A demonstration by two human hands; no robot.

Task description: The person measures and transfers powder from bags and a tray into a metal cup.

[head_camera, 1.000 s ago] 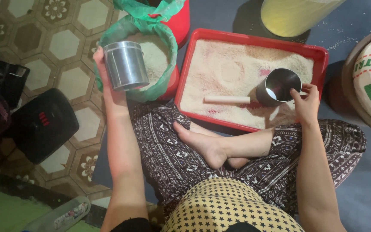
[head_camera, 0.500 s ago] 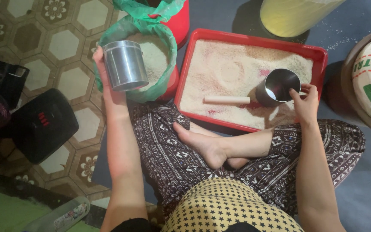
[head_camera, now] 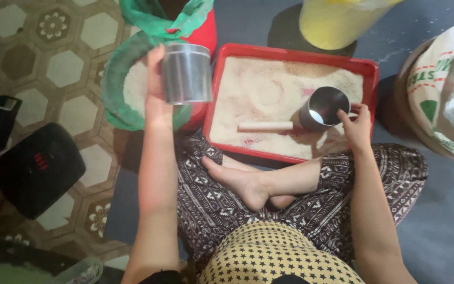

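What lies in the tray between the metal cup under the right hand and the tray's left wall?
In the head view, a short pale wooden stick lies on the grain, left of the open metal cup in the red tray; beyond it only grain.

The tray point(head_camera: 227, 79) of grain lies just beyond my crossed legs. In it stands a metal cup point(head_camera: 324, 108), with a wooden stick point(head_camera: 265, 126) lying to its left. Left of the tray, my left hand point(head_camera: 156, 100) holds a tin point(head_camera: 186, 72) over a lined basket point(head_camera: 119, 84), perhaps grain-filled. A sack point(head_camera: 442, 89) sits right of the tray.

Star-dotted yellow top; patterned dark trousers
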